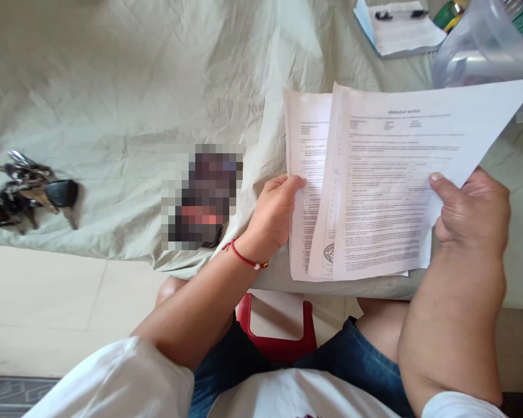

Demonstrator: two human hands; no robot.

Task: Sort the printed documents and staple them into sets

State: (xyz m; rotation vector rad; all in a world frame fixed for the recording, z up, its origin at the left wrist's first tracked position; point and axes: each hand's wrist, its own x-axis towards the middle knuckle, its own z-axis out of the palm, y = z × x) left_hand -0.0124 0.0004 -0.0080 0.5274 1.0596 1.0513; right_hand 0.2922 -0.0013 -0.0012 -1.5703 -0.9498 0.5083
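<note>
Several printed sheets of paper (383, 191) are held up over the cloth-covered table, overlapping like a loose fan. My left hand (276, 209), with a red string bracelet on its wrist, pinches the left edge of the rear sheet (305, 232) between thumb and fingers. On the right side, my right hand (473, 212) grips the front sheets, thumb on top and fingers hidden behind. The top sheet's upper right corner stretches out past that hand. Part of a round stamp shows on a sheet between the front and rear ones.
A pixelated dark object (204, 197) lies left of my left hand. Farther left is a bunch of keys (30, 188). At the back right are a notepad (405, 29) with a pen (401, 14) and a clear plastic container (483, 52). A red stool (274, 342) shows below.
</note>
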